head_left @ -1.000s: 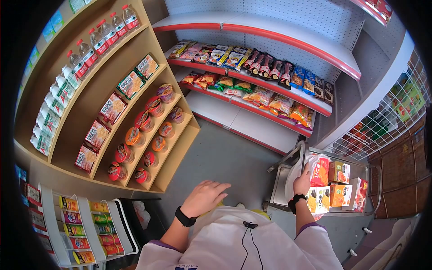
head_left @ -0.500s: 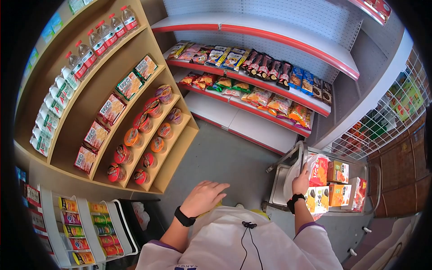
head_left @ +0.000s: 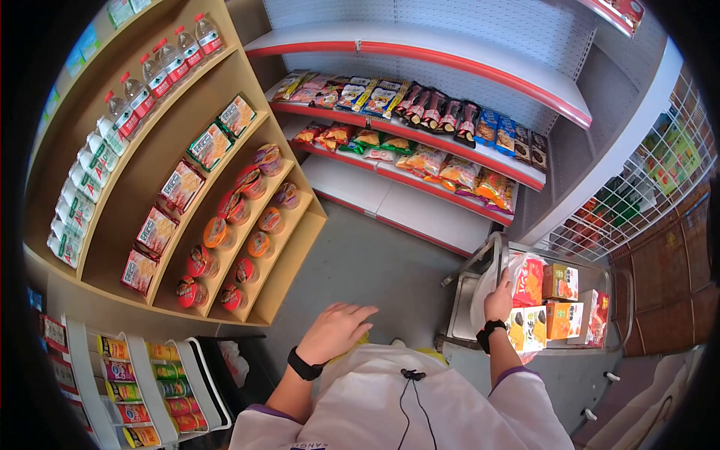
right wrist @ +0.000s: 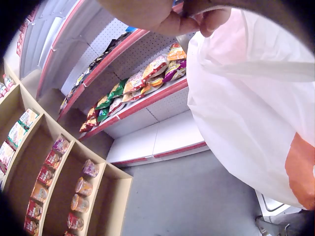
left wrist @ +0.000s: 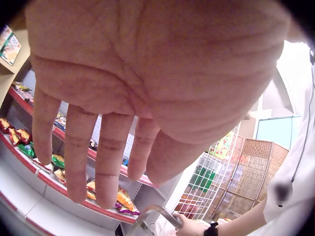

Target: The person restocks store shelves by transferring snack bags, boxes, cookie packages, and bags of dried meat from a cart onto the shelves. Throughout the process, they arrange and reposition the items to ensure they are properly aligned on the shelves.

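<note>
My right hand (head_left: 498,303) grips the metal push handle (head_left: 502,256) of a flat cart (head_left: 466,294). A white plastic bag (right wrist: 236,103) with an orange print hangs right by that hand and fills the right side of the right wrist view. On the cart stand several snack boxes: an orange and white box (head_left: 564,321), a brown-topped box (head_left: 559,282) and a red and white box (head_left: 595,318). My left hand (head_left: 335,330) hovers in front of my body above the floor, fingers extended. Its palm (left wrist: 147,64) faces the left wrist camera and holds nothing.
Left, a wooden shelf (head_left: 259,296) carries bottles, boxed biscuits and cup noodles. A white metal shelf (head_left: 382,196) with red edges holds bagged snacks ahead. Canned chips fill a white rack (head_left: 142,349) at lower left. A wire grid (head_left: 637,176) stands behind the cart.
The shelves have shifted slightly left in the head view. Both hands keep their pose, the right still on the cart handle.
</note>
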{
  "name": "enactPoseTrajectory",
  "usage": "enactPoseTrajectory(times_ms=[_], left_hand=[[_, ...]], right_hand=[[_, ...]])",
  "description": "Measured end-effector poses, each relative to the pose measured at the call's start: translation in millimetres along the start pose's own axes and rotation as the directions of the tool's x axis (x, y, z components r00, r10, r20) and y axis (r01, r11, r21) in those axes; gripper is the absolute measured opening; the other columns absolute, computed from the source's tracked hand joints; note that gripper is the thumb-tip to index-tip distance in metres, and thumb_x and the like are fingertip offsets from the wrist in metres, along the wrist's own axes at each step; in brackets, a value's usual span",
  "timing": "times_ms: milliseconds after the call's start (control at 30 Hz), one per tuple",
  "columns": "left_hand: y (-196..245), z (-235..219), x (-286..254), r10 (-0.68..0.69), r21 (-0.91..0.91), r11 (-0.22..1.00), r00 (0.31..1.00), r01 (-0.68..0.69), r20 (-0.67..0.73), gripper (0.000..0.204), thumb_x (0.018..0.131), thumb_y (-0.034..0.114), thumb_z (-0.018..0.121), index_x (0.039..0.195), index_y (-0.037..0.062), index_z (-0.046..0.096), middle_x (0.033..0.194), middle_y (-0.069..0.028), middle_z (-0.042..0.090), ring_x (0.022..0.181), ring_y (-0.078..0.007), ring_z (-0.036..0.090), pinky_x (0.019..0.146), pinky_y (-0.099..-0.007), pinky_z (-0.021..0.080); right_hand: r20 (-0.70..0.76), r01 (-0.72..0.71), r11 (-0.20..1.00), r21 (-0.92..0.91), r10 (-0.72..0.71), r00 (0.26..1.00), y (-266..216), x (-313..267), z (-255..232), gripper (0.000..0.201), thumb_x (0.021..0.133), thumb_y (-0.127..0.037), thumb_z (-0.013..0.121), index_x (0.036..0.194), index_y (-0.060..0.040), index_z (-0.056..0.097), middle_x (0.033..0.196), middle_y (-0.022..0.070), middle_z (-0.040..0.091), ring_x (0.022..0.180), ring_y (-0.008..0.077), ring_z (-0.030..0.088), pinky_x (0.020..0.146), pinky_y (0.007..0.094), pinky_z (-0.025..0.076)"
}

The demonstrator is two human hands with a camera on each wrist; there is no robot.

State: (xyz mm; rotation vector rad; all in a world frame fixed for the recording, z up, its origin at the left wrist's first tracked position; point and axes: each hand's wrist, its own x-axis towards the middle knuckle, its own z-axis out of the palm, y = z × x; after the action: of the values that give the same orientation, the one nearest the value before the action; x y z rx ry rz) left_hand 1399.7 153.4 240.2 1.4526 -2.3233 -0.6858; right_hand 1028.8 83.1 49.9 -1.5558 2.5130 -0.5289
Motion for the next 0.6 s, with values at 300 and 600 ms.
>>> enactPoseTrajectory(times_ms=[300, 600], left_hand=[[-1.3, 4.1, -0.1, 0.025, 0.034, 0.999, 0.999, -0.026, 0.022, 0.027, 0.086, 0.019, 0.057, 0.111, 0.0067, 0.058, 0.093, -0.0142, 0.063, 0.088, -0.0323, 0.060, 0.088, -0.0426, 0.044], [1.8, 4.9, -0.1, 0.025, 0.036, 0.999, 1.000, -0.026, 0.006, 0.026, 0.086, 0.018, 0.057, 0.109, 0.0057, 0.059, 0.089, -0.0148, 0.063, 0.086, -0.0317, 0.060, 0.086, -0.0424, 0.045]], right_hand=[[-0.006, -0.022, 0.999, -0.037, 0.022, 1.000, -1.6, -0.2, -4.4, 0.070, 0.076, 0.004, 0.049, 0.141, -0.0101, 0.028, 0.103, 0.0186, 0.051, 0.091, 0.0362, 0.057, 0.076, 0.0430, 0.049], [-0.016, 0.016, 1.000, -0.015, -0.016, 1.000, 3.5, -0.8, 0.2, 0.069, 0.076, 0.004, 0.049, 0.141, -0.0092, 0.028, 0.102, 0.0196, 0.050, 0.091, 0.0372, 0.057, 0.076, 0.0436, 0.048]])
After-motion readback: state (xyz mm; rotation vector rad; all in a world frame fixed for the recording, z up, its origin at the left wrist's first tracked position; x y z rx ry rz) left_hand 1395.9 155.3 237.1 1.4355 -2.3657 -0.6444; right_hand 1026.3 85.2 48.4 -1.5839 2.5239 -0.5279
